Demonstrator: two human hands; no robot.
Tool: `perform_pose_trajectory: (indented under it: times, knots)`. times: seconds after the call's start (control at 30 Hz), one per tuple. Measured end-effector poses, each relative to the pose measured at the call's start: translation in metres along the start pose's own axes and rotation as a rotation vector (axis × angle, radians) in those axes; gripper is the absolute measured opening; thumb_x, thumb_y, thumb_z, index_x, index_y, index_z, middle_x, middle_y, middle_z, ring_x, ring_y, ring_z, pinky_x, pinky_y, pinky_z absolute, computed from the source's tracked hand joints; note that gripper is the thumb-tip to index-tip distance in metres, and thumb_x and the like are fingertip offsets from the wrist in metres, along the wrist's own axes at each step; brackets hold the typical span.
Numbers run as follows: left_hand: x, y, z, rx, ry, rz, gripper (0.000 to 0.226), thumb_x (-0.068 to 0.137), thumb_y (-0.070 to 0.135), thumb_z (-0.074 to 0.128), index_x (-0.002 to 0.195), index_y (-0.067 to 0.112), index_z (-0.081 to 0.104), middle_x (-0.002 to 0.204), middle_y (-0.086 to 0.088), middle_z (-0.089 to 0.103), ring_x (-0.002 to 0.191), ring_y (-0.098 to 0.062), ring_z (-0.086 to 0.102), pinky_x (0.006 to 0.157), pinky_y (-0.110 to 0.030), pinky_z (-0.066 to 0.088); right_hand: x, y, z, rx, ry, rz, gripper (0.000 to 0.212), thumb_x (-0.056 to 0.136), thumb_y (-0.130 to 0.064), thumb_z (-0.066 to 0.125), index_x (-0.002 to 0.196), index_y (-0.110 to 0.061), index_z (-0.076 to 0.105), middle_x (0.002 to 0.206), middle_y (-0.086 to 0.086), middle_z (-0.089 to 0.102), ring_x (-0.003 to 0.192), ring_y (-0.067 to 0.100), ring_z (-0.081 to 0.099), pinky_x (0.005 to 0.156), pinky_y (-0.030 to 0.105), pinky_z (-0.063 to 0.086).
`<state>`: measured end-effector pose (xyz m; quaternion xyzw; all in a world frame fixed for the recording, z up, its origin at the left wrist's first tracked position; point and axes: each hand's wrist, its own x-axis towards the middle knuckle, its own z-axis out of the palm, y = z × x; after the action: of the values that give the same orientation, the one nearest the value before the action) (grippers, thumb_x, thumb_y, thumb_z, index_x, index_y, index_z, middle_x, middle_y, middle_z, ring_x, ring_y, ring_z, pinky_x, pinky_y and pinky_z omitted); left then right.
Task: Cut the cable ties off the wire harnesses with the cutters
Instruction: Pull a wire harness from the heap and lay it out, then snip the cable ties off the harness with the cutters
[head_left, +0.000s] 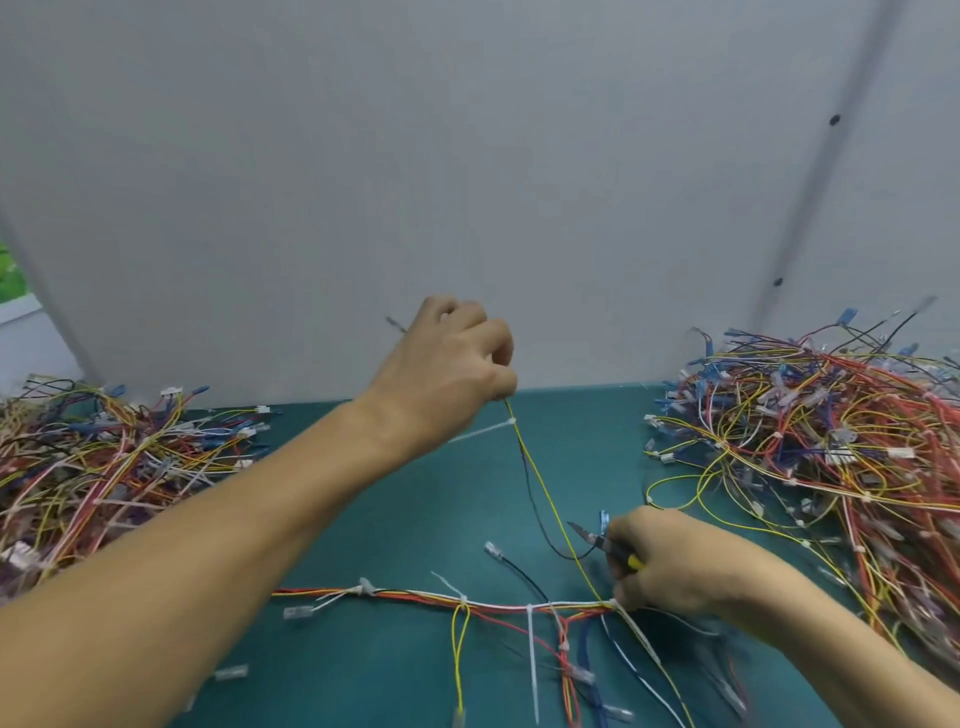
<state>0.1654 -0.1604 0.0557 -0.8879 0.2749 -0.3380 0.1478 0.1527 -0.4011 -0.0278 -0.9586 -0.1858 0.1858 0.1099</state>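
Teal: logged as the colour of the surface. Saw left hand up above it, near the grey wall, fingers curled, pinching the top end of a yellow wire and a black wire beside it. Noted a white tie round that pair just below the fingers, tail sticking out to the left. Followed the yellow wire down to the harness, lying flat across the near surface, left to right. Counted at least three more white ties along it, one with a long tail towards the near edge. Found right hand low at the harness's right end, closed round the yellow-handled cutters, lowest fingers touching the harness; blades pointing left, could not tell whether parted. Recorded tangled heaps of harnesses at both sides: left pile, right pile, the right one bigger.
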Motion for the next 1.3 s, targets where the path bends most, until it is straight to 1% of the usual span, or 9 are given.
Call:
perform_pose_trajectory:
  times: [0.07, 0.27, 0.47, 0.57, 0.73, 0.8, 1.0, 1.17, 1.3]
  knots:
    - [-0.001, 0.003, 0.033, -0.033, -0.023, -0.072, 0.018, 0.065, 0.007, 0.077, 0.071, 0.024, 0.074, 0.082, -0.001, 0.065, 0.076, -0.027, 0.059, 0.075, -0.038, 0.042, -0.002, -0.002, 0.002, 0.052, 0.01, 0.0, 0.012, 0.073, -0.026, 0.064, 0.082, -0.019, 0.06, 0.081, -0.001, 0.067, 0.078, 0.016, 0.063, 0.071, 0.031, 0.051]
    - [-0.05, 0.02, 0.104, -0.212, -0.618, -0.362, 0.018, 0.094, 0.021, 0.05, 0.104, 0.024, 0.066, 0.105, -0.003, 0.059, 0.103, -0.027, 0.057, 0.082, -0.035, 0.043, -0.015, 0.007, -0.003, 0.316, 0.086, -0.012, 0.008, 0.079, -0.018, 0.063, 0.085, -0.02, 0.067, 0.081, 0.0, 0.068, 0.068, 0.009, 0.058, 0.062, 0.021, 0.045]
    - [-0.08, 0.03, 0.078, -0.58, -0.299, -0.705, 0.027, 0.092, 0.016, 0.056, 0.118, 0.019, 0.063, 0.107, -0.002, 0.064, 0.105, -0.024, 0.058, 0.092, -0.034, 0.044, -0.034, 0.028, -0.009, 0.843, 0.259, 0.036, 0.025, 0.09, -0.036, 0.06, 0.096, -0.013, 0.066, 0.078, 0.005, 0.073, 0.069, 0.018, 0.071, 0.07, 0.032, 0.055]
    - [-0.104, 0.049, 0.057, -0.669, -0.358, -0.668, 0.016, 0.093, 0.029, 0.057, 0.105, 0.026, 0.067, 0.099, 0.007, 0.064, 0.098, -0.015, 0.058, 0.088, -0.03, 0.044, -0.044, 0.036, -0.009, 0.827, 0.28, 0.109, 0.053, 0.071, -0.065, 0.05, 0.094, -0.021, 0.067, 0.076, 0.003, 0.074, 0.07, 0.021, 0.072, 0.079, 0.042, 0.054]
    - [-0.133, 0.078, 0.039, -0.657, -0.387, -0.581, 0.017, 0.094, 0.04, 0.053, 0.101, 0.034, 0.068, 0.099, 0.022, 0.055, 0.1, -0.004, 0.05, 0.089, -0.02, 0.039, -0.053, 0.035, 0.007, 0.868, 0.269, 0.145, 0.059, 0.061, -0.06, 0.073, 0.084, -0.007, 0.061, 0.066, 0.006, 0.066, 0.066, 0.025, 0.066, 0.075, 0.053, 0.052]
    - [-0.139, 0.081, 0.033, -0.658, -0.398, -0.571, 0.017, 0.094, 0.041, 0.054, 0.102, 0.036, 0.068, 0.1, 0.023, 0.055, 0.1, -0.001, 0.049, 0.088, -0.017, 0.038, -0.057, 0.033, 0.013, 0.828, 0.23, 0.148, 0.062, 0.051, -0.045, 0.089, 0.091, -0.011, 0.057, 0.074, 0.005, 0.055, 0.068, 0.019, 0.055, 0.068, 0.044, 0.045]
    - [-0.121, 0.076, 0.015, -0.664, -0.231, -0.59, 0.017, 0.093, 0.022, 0.057, 0.105, 0.026, 0.068, 0.101, 0.017, 0.061, 0.099, -0.004, 0.056, 0.09, -0.021, 0.042, -0.07, 0.033, 0.006, 0.453, 0.067, 0.104, 0.05, 0.059, -0.041, 0.06, 0.103, -0.037, 0.036, 0.075, 0.0, 0.04, 0.059, 0.007, 0.041, 0.058, 0.025, 0.034]
    - [-0.067, 0.083, 0.007, -0.797, -0.181, -0.366, 0.015, 0.091, 0.015, 0.063, 0.101, 0.02, 0.073, 0.098, 0.012, 0.067, 0.09, 0.0, 0.059, 0.083, -0.008, 0.039, -0.063, 0.037, 0.008, 0.306, 0.402, 0.058, 0.04, 0.072, -0.054, 0.072, 0.081, -0.028, 0.043, 0.063, -0.003, 0.045, 0.058, 0.009, 0.041, 0.057, 0.027, 0.035]
    - [-0.041, 0.095, 0.019, -0.873, -0.257, -0.269, 0.018, 0.089, 0.02, 0.065, 0.106, 0.018, 0.072, 0.101, 0.004, 0.067, 0.09, -0.007, 0.06, 0.083, -0.009, 0.039, -0.057, 0.037, 0.017, 0.261, 0.47, 0.052, 0.045, 0.072, -0.067, 0.065, 0.108, -0.039, 0.06, 0.072, -0.008, 0.052, 0.07, 0.003, 0.047, 0.063, 0.019, 0.036]
